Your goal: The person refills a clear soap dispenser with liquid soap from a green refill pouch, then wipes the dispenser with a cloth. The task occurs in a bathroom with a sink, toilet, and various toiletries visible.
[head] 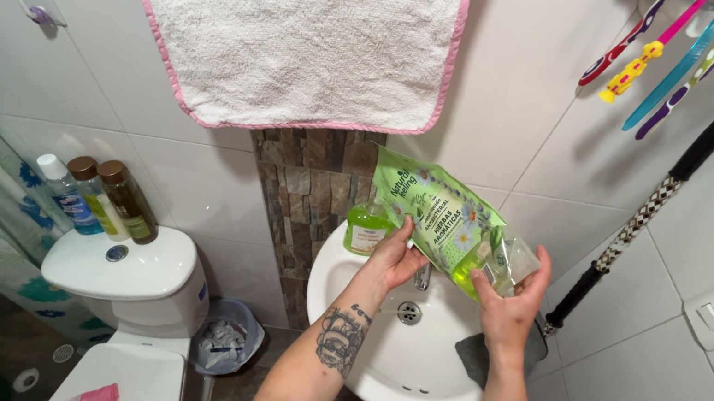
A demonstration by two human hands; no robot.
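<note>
Both hands, left (395, 257) and right (506, 296), are gripping the green refill pouch (438, 217) over the sink (353, 358); seemingly tipping it toward the soap bottle (366, 227), needing steady aim.

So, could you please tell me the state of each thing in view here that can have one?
Green refill pouch: held over the sink by both hands, tilted.
Left hand: gripping the pouch.
Right hand: gripping the pouch's lower end.
Green soap bottle: upright on the sink rim.
Sink: no water running.
Three bottles: capped, upright on the toilet tank.
Towel: hanging.
</note>
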